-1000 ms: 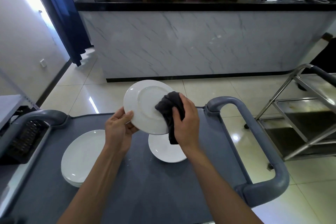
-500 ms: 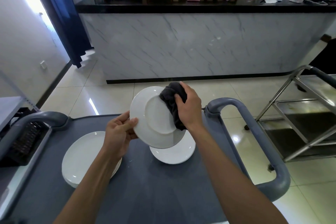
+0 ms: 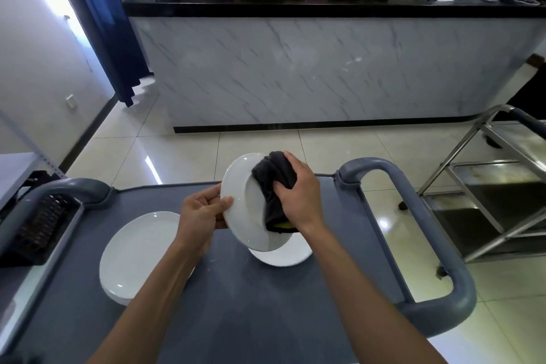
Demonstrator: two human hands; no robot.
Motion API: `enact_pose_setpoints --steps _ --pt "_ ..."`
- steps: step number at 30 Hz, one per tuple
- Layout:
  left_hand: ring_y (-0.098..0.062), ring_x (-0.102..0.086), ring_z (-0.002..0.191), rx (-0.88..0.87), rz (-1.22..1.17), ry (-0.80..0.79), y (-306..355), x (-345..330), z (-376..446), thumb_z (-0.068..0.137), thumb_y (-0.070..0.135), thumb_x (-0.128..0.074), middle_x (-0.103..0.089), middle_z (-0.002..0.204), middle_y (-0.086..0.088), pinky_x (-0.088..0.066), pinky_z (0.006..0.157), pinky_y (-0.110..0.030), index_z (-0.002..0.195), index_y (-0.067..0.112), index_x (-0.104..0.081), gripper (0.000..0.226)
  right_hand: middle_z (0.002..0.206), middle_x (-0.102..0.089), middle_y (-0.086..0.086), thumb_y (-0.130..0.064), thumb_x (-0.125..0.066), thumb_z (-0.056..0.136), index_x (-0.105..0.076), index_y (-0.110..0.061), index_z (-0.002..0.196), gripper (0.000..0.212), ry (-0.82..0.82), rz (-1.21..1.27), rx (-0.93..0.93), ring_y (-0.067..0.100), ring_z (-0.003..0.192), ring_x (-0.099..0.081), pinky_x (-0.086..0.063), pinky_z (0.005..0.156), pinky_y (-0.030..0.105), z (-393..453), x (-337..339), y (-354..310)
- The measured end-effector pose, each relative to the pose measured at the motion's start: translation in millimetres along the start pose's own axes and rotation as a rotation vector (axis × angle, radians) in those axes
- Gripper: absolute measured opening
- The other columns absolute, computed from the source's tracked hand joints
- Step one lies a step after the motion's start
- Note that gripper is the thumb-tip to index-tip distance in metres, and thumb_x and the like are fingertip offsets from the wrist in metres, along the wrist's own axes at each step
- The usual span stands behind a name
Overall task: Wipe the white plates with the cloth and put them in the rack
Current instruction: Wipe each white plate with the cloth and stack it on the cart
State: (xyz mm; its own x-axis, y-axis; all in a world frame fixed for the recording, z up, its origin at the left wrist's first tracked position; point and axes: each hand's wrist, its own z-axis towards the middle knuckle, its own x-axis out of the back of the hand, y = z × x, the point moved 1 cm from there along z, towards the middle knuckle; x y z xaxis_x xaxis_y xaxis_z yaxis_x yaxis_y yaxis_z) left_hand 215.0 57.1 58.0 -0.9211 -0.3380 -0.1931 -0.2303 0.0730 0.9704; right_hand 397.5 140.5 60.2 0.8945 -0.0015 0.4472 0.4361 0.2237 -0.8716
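Grey cart top [image 3: 230,319]: plate stack [image 3: 139,251] left, perhaps a single plate [image 3: 288,255] centre.

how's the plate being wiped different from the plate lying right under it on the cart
The held plate is tilted steeply in the air; the lower plate lies flat on the grey cart. The held plate is gripped by the left hand and rubbed with the dark cloth by the right hand; the lower plate is untouched. Both are plain, round and white.
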Motion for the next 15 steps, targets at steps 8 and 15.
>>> enact_pose_setpoints --steps 8,15 --pt "-0.020 -0.073 0.082 -0.144 0.257 0.015 -4 -28 16 0.094 -0.001 -0.061 -0.079 0.090 0.002 -0.063 0.074 -0.044 0.098 0.030 -0.075 0.034 0.137 -0.059 -0.011 -0.006 -0.070 0.083 -0.054 -0.026 0.144 0.066 0.074 0.038 -0.075 0.005 0.127 -0.053 -0.041 0.112 0.026 -14 27 17" --pt "-0.016 -0.054 0.058 -0.491 0.876 0.051 -15 -44 42 0.086 0.004 -0.058 -0.062 0.066 -0.002 -0.047 0.051 -0.031 0.082 0.013 -0.067 0.014 0.132 -0.056 -0.017 -0.003 -0.067 0.086 -0.053 -0.028 0.144 0.065 0.147 0.045 -0.161 -0.003 0.121 -0.048 -0.037 0.104 0.017 -29 54 32"
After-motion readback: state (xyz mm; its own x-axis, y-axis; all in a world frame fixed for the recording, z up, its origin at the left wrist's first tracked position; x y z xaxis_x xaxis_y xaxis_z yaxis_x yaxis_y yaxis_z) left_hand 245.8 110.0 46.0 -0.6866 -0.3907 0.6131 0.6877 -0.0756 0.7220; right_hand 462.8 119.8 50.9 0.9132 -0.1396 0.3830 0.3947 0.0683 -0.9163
